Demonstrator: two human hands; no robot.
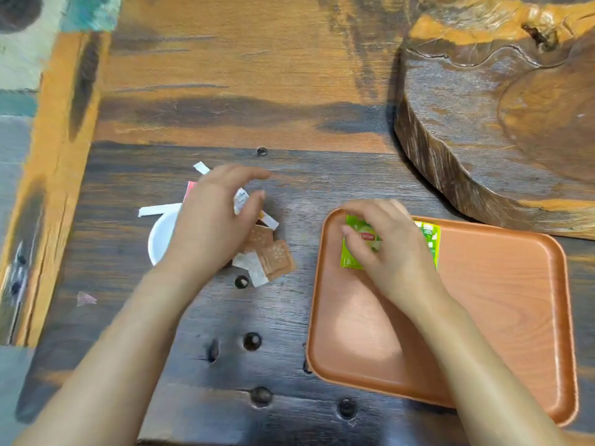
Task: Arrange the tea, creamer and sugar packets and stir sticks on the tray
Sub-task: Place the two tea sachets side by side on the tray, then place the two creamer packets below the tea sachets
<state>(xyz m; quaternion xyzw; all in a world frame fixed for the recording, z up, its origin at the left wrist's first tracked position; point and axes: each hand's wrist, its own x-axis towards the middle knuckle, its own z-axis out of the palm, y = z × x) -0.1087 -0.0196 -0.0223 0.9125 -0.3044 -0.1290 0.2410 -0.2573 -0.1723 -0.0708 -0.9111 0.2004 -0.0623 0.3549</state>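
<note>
An orange-brown tray [502, 317] lies on the right of the dark wooden table. My right hand [386, 249] presses on green tea packets [352, 252] at the tray's far left corner; a second green packet [429, 235] shows past the hand. My left hand [212, 220] hovers over a loose pile left of the tray and pinches a small white packet [240, 201] between thumb and fingers. Brown sugar packets [273, 255], white packets [254, 268] and white stir sticks [159, 210] lie in that pile.
A white dish [159, 239] sits half under my left hand. A thick carved wooden slab [483, 123] fills the far right, just behind the tray. The table's left edge [51, 188] drops off to the floor. A small pink scrap [85, 298] lies near left.
</note>
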